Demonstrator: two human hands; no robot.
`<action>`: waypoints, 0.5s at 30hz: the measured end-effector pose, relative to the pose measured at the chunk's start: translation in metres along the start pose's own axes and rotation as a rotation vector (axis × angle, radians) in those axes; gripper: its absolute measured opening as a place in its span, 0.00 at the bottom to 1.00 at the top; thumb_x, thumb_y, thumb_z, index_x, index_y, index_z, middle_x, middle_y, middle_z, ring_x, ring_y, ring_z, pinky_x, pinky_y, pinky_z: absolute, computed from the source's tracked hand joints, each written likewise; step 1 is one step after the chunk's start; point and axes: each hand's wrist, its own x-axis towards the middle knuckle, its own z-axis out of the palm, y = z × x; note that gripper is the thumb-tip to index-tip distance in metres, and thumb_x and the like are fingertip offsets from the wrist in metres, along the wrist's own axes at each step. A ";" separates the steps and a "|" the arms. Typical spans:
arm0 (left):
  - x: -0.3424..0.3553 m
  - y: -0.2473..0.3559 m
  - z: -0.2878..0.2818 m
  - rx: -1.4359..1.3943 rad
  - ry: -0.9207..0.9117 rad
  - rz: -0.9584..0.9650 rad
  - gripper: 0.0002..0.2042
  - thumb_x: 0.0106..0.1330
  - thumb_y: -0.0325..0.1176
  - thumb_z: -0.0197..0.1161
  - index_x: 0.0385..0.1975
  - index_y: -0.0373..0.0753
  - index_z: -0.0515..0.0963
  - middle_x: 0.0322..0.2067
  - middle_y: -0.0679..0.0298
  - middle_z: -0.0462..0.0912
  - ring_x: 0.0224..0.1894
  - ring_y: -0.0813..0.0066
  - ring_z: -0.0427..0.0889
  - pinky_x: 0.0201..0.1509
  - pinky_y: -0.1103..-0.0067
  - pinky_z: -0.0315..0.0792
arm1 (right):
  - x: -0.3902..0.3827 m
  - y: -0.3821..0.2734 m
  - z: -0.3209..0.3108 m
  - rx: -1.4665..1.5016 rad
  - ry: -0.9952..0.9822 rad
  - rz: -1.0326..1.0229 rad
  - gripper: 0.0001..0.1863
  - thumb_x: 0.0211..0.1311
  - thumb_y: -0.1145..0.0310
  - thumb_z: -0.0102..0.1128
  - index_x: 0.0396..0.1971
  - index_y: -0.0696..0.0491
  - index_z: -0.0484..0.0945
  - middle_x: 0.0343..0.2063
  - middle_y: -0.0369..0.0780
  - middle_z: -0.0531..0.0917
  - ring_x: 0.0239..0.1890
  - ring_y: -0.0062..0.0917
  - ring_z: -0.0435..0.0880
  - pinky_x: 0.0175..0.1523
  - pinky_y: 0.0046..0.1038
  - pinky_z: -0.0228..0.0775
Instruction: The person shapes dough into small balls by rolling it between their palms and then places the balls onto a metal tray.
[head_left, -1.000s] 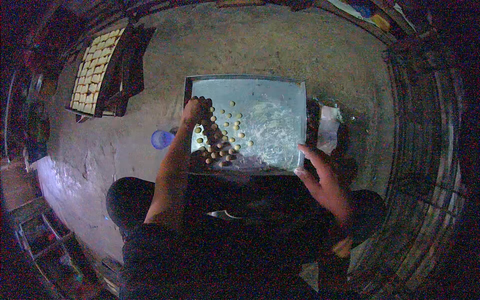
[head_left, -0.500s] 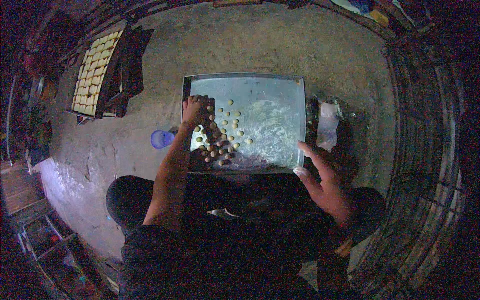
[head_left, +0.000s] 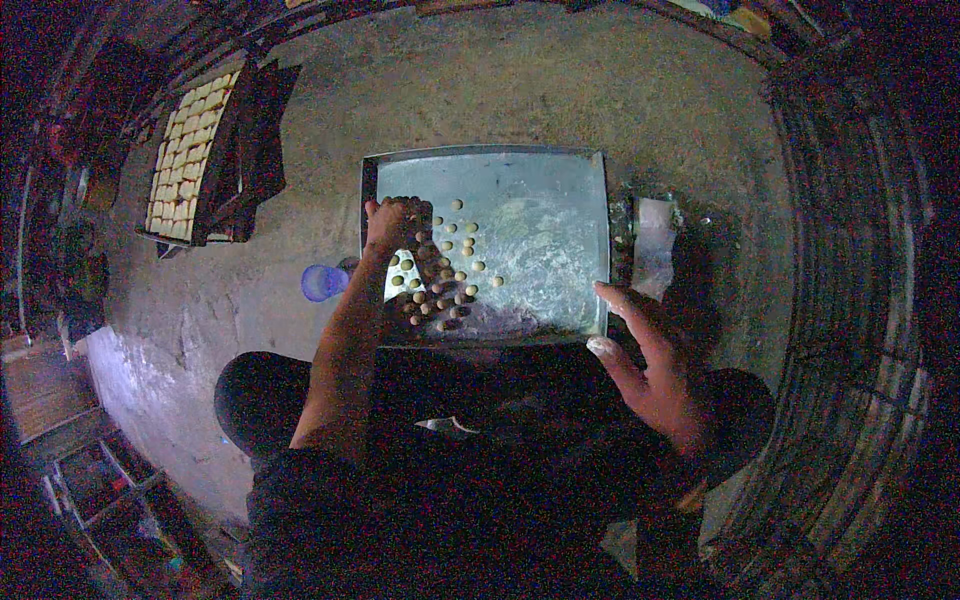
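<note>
A shallow metal tray [head_left: 540, 180] lies before my crossed legs, dusted with white powder on its right half. Several small pale round balls [head_left: 498, 281] are scattered over its left half, some in shadow. Curled fingers of my left hand [head_left: 392, 222] are down inside the tray's left side, at the top of that group; what they hold, if anything, is hidden. My right hand [head_left: 640, 355] has thumb and forefinger apart at the tray's lower right rim, the thumb tip white with powder.
A blue plastic cup [head_left: 320, 283] stands left of the tray. At upper left is a dark tray [head_left: 190, 150] full of rows of pale rectangular pieces. A pale bag or sheet [head_left: 653, 240] lies to the right. Dark slatted structures [head_left: 830, 330] and shelving [head_left: 100, 480] edge the concrete floor.
The view has shifted slightly, and the tray sits a little farther left in it. My left hand's fingers have shifted slightly. The balls keep their layout.
</note>
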 end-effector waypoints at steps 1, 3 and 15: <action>-0.002 -0.001 0.001 0.000 0.012 0.006 0.16 0.55 0.45 0.68 0.43 0.53 0.81 0.43 0.70 0.85 0.51 0.64 0.81 0.56 0.49 0.61 | 0.000 -0.001 -0.002 -0.013 -0.015 0.004 0.25 0.67 0.66 0.62 0.62 0.54 0.71 0.56 0.49 0.79 0.59 0.43 0.78 0.63 0.39 0.68; -0.002 -0.005 0.006 -0.009 0.026 0.046 0.17 0.56 0.47 0.67 0.45 0.52 0.80 0.43 0.67 0.85 0.51 0.62 0.81 0.58 0.44 0.60 | 0.001 -0.006 -0.008 -0.040 -0.045 0.013 0.25 0.67 0.65 0.62 0.62 0.54 0.71 0.56 0.50 0.79 0.59 0.43 0.78 0.63 0.40 0.68; 0.009 -0.012 0.011 -0.031 0.073 -0.020 0.10 0.60 0.41 0.62 0.40 0.52 0.82 0.38 0.66 0.86 0.46 0.62 0.83 0.53 0.53 0.61 | 0.004 -0.006 -0.003 -0.002 -0.033 0.010 0.25 0.68 0.63 0.61 0.62 0.54 0.71 0.55 0.50 0.80 0.58 0.45 0.79 0.63 0.41 0.68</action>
